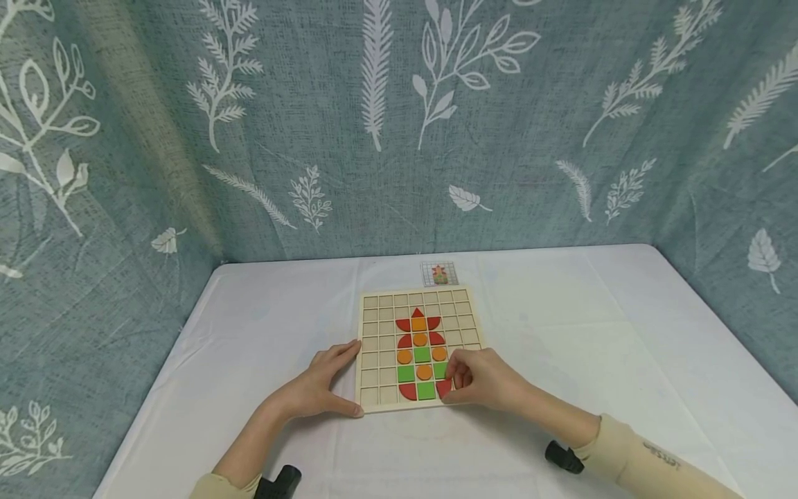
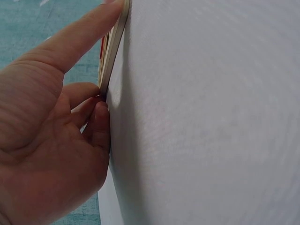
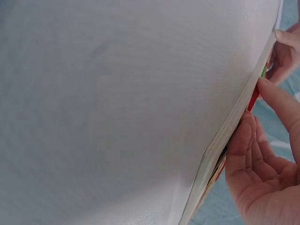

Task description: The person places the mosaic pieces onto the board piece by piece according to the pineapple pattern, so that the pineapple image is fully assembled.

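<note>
A square wooden grid board [image 1: 370,378] lies on the table, with red, orange and green flat pieces forming a figure down its middle columns. My left hand [image 1: 314,388] rests beside the board's left side, fingertips touching that edge and the thumb at the front left corner. With thumb and fingers, my right hand [image 1: 486,380] pinches a red quarter-circle piece [image 1: 443,387] at the front row, right of a green square [image 1: 426,391]. In the right wrist view the red piece [image 3: 253,99] shows between thumb and fingertips at the board's edge. My right fingers partly cover a green square [image 1: 440,370].
A small printed pattern card [image 1: 439,274] lies just behind the board. White cloth [image 1: 561,312] covers the table, and a blue-green leaf-print curtain [image 1: 349,138] hangs at the back and sides. A black device [image 1: 564,457] is on the right wrist, another [image 1: 278,483] on the left.
</note>
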{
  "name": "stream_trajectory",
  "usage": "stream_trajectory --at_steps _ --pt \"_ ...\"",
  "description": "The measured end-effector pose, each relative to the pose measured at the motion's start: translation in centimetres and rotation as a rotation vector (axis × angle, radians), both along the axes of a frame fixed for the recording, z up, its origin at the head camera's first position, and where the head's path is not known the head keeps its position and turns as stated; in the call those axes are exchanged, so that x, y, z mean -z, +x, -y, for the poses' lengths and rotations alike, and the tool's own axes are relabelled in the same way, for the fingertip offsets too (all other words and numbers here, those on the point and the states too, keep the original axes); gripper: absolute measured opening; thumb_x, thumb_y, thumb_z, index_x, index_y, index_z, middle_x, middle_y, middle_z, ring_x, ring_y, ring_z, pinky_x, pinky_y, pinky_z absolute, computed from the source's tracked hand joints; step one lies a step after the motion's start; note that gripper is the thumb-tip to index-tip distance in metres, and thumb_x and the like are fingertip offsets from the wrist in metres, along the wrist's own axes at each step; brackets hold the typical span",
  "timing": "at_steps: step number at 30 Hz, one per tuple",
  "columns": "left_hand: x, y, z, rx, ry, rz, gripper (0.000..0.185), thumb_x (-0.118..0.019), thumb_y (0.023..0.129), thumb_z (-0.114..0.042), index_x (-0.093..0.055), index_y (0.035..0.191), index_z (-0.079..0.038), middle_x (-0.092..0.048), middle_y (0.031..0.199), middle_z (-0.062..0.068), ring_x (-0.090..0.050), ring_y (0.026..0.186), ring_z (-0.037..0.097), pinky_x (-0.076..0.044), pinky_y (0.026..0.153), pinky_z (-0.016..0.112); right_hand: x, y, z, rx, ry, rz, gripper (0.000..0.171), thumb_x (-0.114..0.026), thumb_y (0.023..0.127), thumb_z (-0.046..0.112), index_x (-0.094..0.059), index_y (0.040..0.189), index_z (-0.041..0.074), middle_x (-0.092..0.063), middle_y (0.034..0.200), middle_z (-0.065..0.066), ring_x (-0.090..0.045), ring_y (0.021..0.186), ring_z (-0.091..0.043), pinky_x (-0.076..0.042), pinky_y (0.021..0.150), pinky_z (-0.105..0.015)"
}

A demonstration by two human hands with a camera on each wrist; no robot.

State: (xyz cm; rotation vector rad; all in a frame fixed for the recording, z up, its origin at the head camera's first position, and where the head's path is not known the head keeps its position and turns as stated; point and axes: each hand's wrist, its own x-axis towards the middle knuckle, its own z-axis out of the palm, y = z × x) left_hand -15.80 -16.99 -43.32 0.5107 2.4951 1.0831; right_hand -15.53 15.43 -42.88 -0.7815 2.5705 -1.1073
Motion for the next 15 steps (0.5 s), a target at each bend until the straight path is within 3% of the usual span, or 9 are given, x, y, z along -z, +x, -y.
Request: stream_trajectory --at_steps 15 --pt "0.1 0.02 0.04 0.008 0.007 -0.012 0.109 -0.089 0.068 -0.035 -0.029 0.153 -0.005 -0.024 0.157 0.014 -0.02 0.139 0.036 -0.02 0.11 0.061 0.06 -0.11 -0.07 -0.056 -0.048 0.012 0.011 -0.078 0.08 0.008 -0.068 0.084 0.012 -0.059 0.071 0.012 -0.054 0.067 -0.002 -0.05 0.061 -0.021"
